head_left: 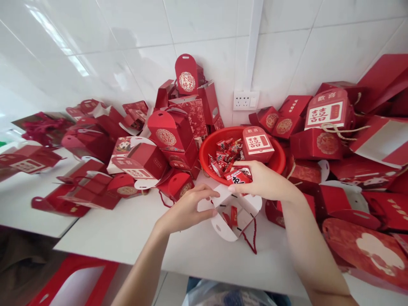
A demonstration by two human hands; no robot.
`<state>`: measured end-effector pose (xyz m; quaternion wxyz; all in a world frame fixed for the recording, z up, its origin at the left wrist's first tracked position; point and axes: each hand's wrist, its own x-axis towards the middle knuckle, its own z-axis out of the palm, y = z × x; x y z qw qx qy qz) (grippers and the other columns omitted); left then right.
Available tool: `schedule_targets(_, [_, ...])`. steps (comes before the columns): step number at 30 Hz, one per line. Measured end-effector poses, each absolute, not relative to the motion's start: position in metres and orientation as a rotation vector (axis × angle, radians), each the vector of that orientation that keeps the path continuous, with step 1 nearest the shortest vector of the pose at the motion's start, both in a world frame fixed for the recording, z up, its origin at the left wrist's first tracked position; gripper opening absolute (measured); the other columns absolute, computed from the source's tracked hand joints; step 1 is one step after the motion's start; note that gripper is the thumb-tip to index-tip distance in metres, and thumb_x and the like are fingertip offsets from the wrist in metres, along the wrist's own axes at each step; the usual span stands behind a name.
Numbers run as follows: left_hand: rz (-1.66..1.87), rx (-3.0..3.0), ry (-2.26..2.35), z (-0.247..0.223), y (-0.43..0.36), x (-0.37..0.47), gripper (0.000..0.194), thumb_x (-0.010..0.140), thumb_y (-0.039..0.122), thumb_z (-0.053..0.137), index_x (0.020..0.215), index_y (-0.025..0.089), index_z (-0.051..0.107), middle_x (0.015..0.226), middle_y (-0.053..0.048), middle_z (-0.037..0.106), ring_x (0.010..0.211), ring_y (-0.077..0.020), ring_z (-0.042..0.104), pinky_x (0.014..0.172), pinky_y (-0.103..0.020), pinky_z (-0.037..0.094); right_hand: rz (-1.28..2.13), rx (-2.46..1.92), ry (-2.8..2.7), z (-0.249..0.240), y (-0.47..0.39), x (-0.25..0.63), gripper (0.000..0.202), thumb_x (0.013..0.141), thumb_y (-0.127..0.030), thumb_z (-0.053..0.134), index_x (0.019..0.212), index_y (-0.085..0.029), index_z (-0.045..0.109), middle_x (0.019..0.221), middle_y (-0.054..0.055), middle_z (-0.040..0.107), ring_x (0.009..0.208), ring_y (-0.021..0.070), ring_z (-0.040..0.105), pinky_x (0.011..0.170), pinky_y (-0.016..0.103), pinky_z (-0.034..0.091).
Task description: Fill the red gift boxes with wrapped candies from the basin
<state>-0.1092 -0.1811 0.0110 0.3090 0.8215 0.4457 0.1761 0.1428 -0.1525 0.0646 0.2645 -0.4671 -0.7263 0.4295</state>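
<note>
A small gift box (242,214), white inside, stands unfolded at the top on the table, with a few red wrapped pieces (234,216) at its bottom. My left hand (188,208) grips the left edge of this box between thumb and fingers. Just above its far side, my right hand (263,180) is closed on red candy packets (238,176) with black and white print. Behind the hands sits a red plastic basin (277,149) holding more red candy packets (225,154) and a closed red box (257,144). A dark red cord (254,238) hangs from the open box.
Many red gift boxes are piled left (140,159) and right (318,142) of the basin, some stacked against the tiled wall (204,25). A wall socket (245,100) is behind. The white table (204,250) ends close to me, beside a red chair (76,280).
</note>
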Motion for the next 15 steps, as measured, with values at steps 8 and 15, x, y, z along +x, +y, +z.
schedule_targets(8, [0.479,2.298,1.007,0.024,-0.175,-0.095,0.02,0.09,0.026,0.068,0.109,0.024,0.075,0.106,-0.005,0.074,0.098,-0.0209,0.067,0.09,-0.033,0.051,1.114,-1.2,-1.889,0.047,-0.163,0.149,0.025,0.078,-0.04,0.081,0.09,-0.019,0.076,0.088,0.004,0.079,0.085,0.0254,0.072,0.079,0.036,0.055])
schedule_targets(15, [-0.124,2.54,0.726,0.039,-0.161,-0.052,0.022,0.08,0.007,0.062,0.071,0.022,0.075,0.065,0.0,0.069,0.056,-0.0138,0.055,0.055,-0.028,0.039,1.092,-1.296,-1.607,0.025,-0.166,0.151,0.035,0.074,-0.048,0.082,0.09,-0.018,0.077,0.085,0.008,0.079,0.08,0.0268,0.072,0.069,0.035,0.057])
